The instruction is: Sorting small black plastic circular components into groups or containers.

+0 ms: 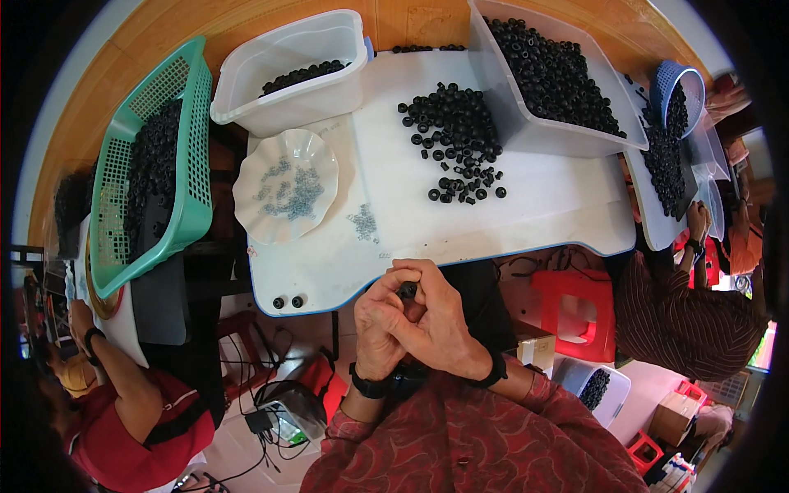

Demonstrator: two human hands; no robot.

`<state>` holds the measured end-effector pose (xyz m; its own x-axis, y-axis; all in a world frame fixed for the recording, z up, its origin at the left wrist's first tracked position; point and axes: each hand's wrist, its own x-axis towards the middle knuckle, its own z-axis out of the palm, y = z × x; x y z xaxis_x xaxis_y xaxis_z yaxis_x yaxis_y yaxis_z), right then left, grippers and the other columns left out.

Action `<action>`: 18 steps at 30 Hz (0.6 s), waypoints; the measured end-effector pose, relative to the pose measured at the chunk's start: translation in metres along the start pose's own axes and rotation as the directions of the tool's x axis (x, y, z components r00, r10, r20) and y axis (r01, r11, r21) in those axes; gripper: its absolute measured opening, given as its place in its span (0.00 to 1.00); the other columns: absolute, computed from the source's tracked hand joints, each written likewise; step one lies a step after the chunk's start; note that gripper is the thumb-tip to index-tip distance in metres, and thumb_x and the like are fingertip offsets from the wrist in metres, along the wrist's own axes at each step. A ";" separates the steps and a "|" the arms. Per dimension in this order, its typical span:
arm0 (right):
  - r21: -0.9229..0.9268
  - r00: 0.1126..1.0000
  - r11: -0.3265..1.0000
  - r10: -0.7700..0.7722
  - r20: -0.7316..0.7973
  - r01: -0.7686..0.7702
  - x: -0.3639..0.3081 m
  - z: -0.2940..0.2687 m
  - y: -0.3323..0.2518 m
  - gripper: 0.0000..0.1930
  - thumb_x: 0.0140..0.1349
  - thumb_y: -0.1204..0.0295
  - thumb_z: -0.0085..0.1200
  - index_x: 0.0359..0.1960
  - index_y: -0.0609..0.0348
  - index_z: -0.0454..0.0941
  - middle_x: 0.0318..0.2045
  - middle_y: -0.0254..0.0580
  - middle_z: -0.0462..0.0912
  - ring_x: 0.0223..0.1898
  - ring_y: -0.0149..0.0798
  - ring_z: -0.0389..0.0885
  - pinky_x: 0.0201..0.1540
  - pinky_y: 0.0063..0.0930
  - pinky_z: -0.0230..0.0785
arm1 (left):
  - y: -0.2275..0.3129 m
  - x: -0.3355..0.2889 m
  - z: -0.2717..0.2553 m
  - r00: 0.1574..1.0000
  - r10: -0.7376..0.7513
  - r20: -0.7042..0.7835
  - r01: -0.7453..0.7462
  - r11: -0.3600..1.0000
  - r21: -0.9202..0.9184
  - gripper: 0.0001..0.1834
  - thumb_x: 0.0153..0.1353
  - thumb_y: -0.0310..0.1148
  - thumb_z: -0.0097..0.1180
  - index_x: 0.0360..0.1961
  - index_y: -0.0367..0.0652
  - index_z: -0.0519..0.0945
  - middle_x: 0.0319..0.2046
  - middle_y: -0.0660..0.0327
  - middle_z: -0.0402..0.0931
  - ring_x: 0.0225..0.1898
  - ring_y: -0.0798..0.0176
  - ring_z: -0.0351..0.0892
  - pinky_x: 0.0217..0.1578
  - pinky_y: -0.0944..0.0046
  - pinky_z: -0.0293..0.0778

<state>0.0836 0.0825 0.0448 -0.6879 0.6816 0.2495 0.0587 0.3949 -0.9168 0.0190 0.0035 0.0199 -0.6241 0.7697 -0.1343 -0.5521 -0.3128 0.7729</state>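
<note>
Just past the table's near edge, my two hands are pressed together. My left hand (378, 333) and my right hand (444, 320) both have their fingers closed round a small black round part (407, 289), whose end shows between the fingertips. Whatever else the fingers may cover is hidden. Ahead on the white table lies a loose heap of similar black round parts (452, 123). A white wavy-rimmed plate (253, 209) to the left holds tiny silvery pieces, perhaps springs. More tiny silvery pieces (363, 223) lie beside it. Two black parts (288, 301) stand at the near left corner.
A white tub (304, 107), a large grey-white bin (538, 135) of black parts and a green basket (197, 164) surround the table (526, 218). Co-workers sit left (136, 403) and right (690, 320). A red stool (575, 308) and cables are below.
</note>
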 end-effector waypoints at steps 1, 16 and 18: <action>0.000 1.000 1.000 0.000 0.000 0.000 0.000 -0.001 -0.001 0.29 0.53 0.65 0.69 0.51 0.68 0.70 0.32 0.41 0.75 0.26 0.27 0.71 0.29 0.21 0.69 | -0.002 0.000 -0.002 0.999 -0.023 0.037 0.027 0.995 -0.095 0.26 0.61 0.51 0.58 0.35 0.35 0.69 0.49 0.56 0.71 0.36 0.67 0.71 0.40 0.67 0.72; 0.159 1.000 0.987 0.004 -0.005 -0.003 0.000 0.008 0.008 0.16 0.59 0.74 0.60 0.46 0.66 0.71 0.34 0.43 0.79 0.28 0.26 0.76 0.29 0.19 0.69 | -0.007 -0.001 0.004 0.998 0.038 -0.048 -0.043 0.994 -0.098 0.16 0.63 0.34 0.57 0.46 0.31 0.75 0.23 0.75 0.59 0.24 0.81 0.56 0.27 0.79 0.56; 0.108 0.998 0.993 0.039 0.041 -0.043 0.000 0.003 0.003 0.16 0.59 0.73 0.60 0.46 0.65 0.72 0.35 0.44 0.80 0.31 0.26 0.76 0.32 0.22 0.70 | -0.007 0.000 0.001 0.998 0.037 -0.047 -0.041 0.997 -0.069 0.18 0.63 0.36 0.58 0.46 0.31 0.75 0.23 0.75 0.60 0.24 0.81 0.56 0.27 0.78 0.56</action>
<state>0.0815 0.0818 0.0406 -0.7141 0.6706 0.2008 0.0099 0.2964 -0.9550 0.0235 0.0061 0.0157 -0.6699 0.7302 -0.1346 -0.5632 -0.3816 0.7329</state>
